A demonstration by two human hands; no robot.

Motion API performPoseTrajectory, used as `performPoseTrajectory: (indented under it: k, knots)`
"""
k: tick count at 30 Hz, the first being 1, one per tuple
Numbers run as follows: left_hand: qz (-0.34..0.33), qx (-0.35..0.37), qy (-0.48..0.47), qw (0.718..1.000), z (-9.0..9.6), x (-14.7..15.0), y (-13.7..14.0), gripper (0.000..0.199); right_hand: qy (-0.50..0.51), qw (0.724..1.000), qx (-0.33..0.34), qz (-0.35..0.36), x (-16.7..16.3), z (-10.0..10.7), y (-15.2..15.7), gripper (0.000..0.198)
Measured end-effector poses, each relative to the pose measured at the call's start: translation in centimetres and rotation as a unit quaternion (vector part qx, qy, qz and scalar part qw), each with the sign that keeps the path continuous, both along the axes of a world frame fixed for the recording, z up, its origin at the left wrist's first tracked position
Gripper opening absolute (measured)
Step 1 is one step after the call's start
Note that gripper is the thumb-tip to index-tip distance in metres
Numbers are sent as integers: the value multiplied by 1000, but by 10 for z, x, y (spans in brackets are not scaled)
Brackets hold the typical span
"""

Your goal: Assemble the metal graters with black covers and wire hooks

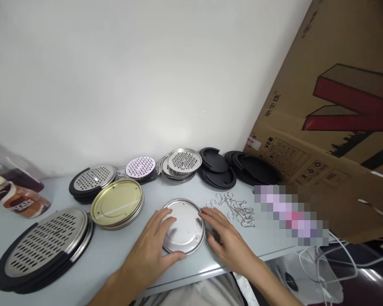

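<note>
A round silver metal disc (182, 227) with a raised rim and small holes lies flat in front of me on the table. My left hand (156, 238) spans its left side, fingers over the upper rim and thumb at the lower rim. At the right edge my right hand (221, 238) has its fingertips on the rim, with the thumb just below. Both hands hold the disc between them. Left of it stands a stack of gold-coloured discs (116, 202). Small metal rings and clasps (239, 208) lie in a loose pile near my right hand.
Behind are grater discs (184, 161), a pink grater disc (141, 167) and black round holders (218, 176). Graters in black holders (44, 242) sit at the left, near a bottle (22, 202). A large cardboard box (322, 140) stands right, with white cables (344, 276) below it.
</note>
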State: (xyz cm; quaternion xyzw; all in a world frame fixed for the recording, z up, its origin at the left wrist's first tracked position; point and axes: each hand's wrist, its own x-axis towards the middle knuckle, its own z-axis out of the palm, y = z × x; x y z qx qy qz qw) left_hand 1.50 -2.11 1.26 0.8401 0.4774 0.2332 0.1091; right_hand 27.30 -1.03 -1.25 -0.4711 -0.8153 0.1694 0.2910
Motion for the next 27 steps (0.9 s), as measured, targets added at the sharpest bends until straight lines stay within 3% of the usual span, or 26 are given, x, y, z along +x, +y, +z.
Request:
performPoseTrajectory:
  k: [3, 7, 13, 15, 18, 20, 23, 27]
  knots:
    - [22, -36, 8, 999, -6, -20, 1, 66, 1, 1000, -2, 0, 1, -2, 0, 55]
    - [20, -45, 7, 999, -10, -26, -3, 49, -6, 1000, -8, 5, 2, -3, 0, 53]
    - [46, -15, 16, 999, 15, -22, 0, 49, -8, 1000, -5, 18, 4, -4, -1, 57]
    - [84, 32, 17, 996, 30, -24, 18, 49, -10, 1000, -4, 23, 5, -3, -3, 59]
    - [143, 78, 37, 986, 54, -32, 68, 63, -22, 999, -17, 24, 5, -1, -6, 59]
    - [194, 52, 68, 977, 67, -42, 109, 75, -34, 999, -30, 26, 5, 0, -7, 63]
    - [257, -48, 116, 958, 76, -58, 161, 102, -46, 998, -45, 27, 4, -3, -6, 82]
    - [255, -94, 131, 953, 72, -73, 190, 113, -44, 998, -48, 14, 2, -8, -5, 102]
